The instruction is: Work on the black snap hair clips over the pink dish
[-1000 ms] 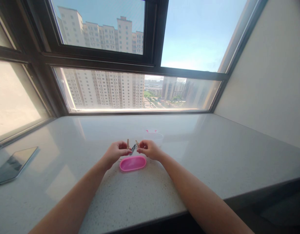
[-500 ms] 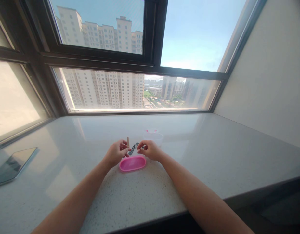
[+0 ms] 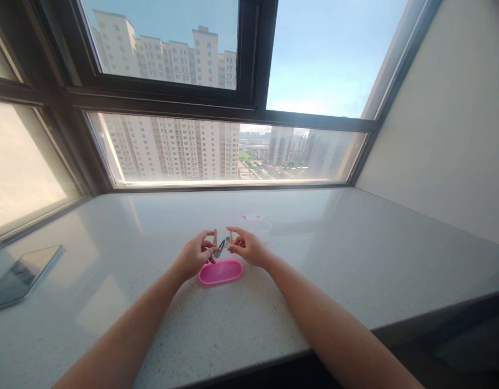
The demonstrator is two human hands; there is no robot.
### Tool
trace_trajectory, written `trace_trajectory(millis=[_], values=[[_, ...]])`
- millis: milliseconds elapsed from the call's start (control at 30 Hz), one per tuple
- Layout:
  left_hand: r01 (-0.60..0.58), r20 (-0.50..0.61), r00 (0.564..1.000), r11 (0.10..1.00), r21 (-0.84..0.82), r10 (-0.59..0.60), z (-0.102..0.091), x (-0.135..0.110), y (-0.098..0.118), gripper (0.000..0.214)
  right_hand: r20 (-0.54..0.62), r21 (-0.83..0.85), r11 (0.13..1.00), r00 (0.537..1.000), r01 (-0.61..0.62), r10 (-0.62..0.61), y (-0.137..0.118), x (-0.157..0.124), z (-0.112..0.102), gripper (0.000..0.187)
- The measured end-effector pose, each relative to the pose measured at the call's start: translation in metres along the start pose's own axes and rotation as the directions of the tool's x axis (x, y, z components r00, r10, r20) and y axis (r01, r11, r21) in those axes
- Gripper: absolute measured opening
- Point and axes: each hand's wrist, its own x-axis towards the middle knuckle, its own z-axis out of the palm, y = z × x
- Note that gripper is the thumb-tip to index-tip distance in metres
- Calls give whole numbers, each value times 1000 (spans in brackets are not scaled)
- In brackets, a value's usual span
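Note:
My left hand pinches a slim, tan wooden piece upright between thumb and fingers; it resembles a clothespin or part of one. Facing it, my right hand grips a similar tan piece between thumb and index finger, with a narrow gap between the two. Behind and between my fingertips lie a dark, long snap hair clip and a small grey metal item, too small to name. A pink oval tray or lid rests just in front of my hands.
A clear plastic box with pink latches stands behind my right hand. To the left, a flat, reflective tablet-like object lies on the pale speckled sill. Windows close off the back, a white wall the right; the sill's front edge is near my forearms.
My right hand has raised its tan piece upright, with the index finger now extended on top. In my left hand, the piece has shifted slightly right and lower between the fingers.

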Motion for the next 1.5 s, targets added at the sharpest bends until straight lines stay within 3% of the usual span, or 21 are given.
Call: trace_trajectory(millis=[233, 1500], values=[[-35, 39, 999, 999, 29, 34, 1, -3, 3, 63, 24, -7, 1000, 1000, 9, -9, 6, 2, 1, 69], [-124, 80, 990, 989, 85, 118, 4, -3, -4, 55, 52, -58, 995, 996, 78, -76, -9, -4, 1, 69]])
